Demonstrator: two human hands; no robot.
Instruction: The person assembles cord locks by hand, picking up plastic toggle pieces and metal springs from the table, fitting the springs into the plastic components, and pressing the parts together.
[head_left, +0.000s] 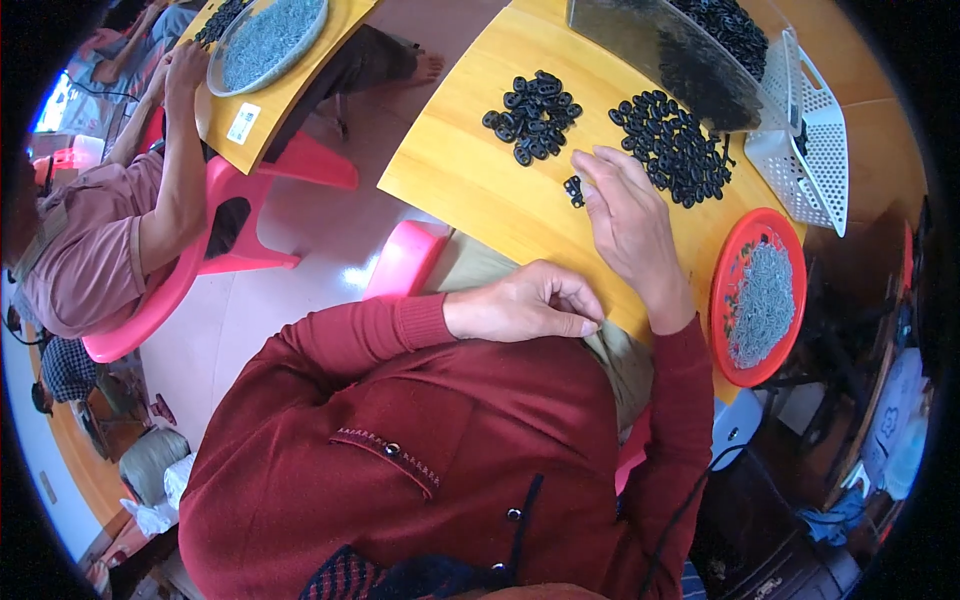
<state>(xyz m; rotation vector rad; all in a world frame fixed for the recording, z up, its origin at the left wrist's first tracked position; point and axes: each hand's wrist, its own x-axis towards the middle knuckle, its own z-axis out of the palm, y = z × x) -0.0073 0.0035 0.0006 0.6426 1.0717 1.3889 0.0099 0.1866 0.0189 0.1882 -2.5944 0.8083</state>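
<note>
My left hand [525, 303] is at the table's near edge, just above my lap. Its fingers curl in against the thumb, and whatever may be between them is hidden or too small to name. Over the table, my right hand [635, 225] has its fingers stretched out and apart from the thumb. Beside that thumb lie a few small black pieces [573, 190] with holes. A larger pile of small oval black pieces [672, 145] spreads just beyond the right fingers. Farther left sits another pile of rounded black pieces [533, 115].
A red plate [719, 330] of thin silvery metal pieces [762, 305] stands at the right. Behind it are a white perforated basket [825, 165] and a grey panel [660, 60] with more black pieces. Left, a person sits at another yellow table [240, 150] holding a bowl [215, 70].
</note>
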